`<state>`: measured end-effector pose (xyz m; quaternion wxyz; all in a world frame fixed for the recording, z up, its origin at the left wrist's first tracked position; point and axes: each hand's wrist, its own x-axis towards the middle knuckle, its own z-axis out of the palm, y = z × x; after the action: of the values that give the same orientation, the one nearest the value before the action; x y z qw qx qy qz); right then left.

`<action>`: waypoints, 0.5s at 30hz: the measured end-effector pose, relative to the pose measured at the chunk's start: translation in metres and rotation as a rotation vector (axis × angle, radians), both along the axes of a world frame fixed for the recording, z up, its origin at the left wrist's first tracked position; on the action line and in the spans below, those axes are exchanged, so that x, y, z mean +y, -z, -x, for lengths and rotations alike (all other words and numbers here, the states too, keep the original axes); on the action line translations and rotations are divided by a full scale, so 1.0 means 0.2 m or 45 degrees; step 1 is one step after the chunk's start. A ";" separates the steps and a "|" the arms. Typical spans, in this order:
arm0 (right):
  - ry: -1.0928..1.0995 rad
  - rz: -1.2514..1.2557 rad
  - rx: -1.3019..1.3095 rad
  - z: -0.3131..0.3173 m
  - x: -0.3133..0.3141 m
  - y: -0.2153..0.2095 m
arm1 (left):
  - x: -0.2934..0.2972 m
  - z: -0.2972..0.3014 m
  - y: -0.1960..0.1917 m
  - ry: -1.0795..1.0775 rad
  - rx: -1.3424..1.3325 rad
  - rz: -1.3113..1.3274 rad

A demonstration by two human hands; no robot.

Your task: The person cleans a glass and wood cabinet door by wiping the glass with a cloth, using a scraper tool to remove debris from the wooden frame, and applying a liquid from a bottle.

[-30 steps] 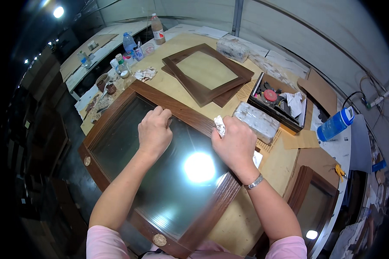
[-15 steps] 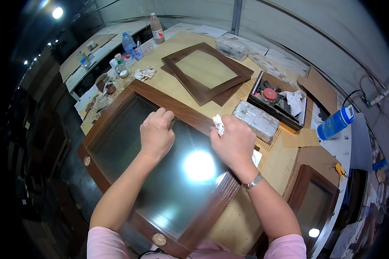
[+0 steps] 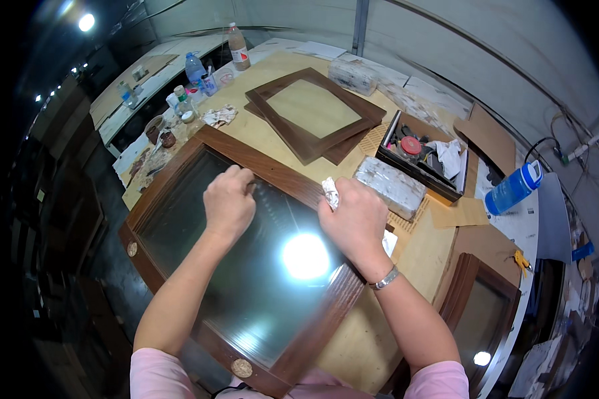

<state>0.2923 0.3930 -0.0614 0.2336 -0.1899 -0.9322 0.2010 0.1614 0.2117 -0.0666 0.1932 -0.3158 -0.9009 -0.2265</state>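
Observation:
A brown wooden cabinet door with a dark glass panel lies tilted before me, its near end at my body. My left hand is closed in a fist over the glass, knuckles against the inner edge of the far rail. Whatever its fingers pinch is hidden beneath them. Faint pale streaks show on the glass to its right. At the door's far right corner my right hand is closed round a crumpled white rag, pressing on the frame. Two round pale discs, cork-like, sit on the left-hand rail.
Two brown frames lie stacked at the back. Right of them stand a tool box, a wrapped block and a blue water bottle. Bottles and jars crowd the left edge. Another framed door lies at right.
My left hand has slid a little left along the far rail's inner edge, uncovering pale streaks on the glass. The right hand keeps its place on the corner; the whole view has shifted slightly.

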 end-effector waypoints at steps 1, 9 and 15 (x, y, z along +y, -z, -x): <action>-0.003 -0.011 0.025 0.00 0.00 0.01 | 0.01 -0.01 0.01 0.025 0.026 0.000; 0.002 -0.003 0.048 0.00 0.00 0.00 | 0.03 -0.02 0.00 0.064 0.038 0.010; 0.011 0.000 0.002 -0.01 0.00 0.00 | 0.06 -0.07 0.00 0.171 -0.025 -0.009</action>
<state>0.2939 0.3931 -0.0614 0.2353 -0.1939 -0.9311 0.2001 0.1750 0.2234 -0.0673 0.1696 -0.3727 -0.8787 -0.2452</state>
